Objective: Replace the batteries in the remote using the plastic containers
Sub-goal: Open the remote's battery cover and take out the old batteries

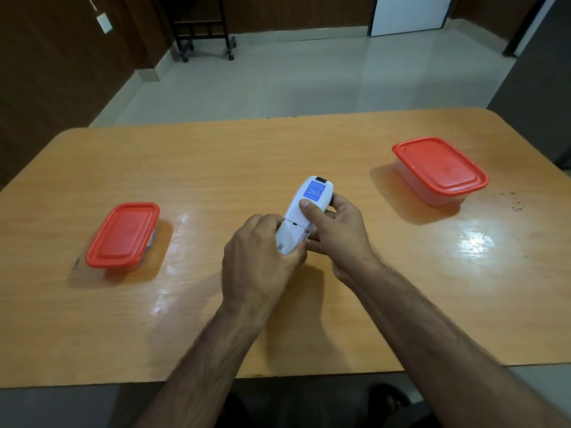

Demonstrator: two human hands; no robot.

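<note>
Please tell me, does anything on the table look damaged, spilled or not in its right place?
Nothing serious stands out. Both red-lidded containers, left and right, sit flat with lids on. The remote is held back side up in both hands, left and right. Only some small dark specks mark the table near its right edge.

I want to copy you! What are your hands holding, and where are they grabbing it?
Both hold the white remote, back side up. The left hand grips its near end; the right hand grips the middle, thumb on top.

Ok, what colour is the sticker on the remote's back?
Blue with pale print, on the white remote; seen in the head view.
</note>
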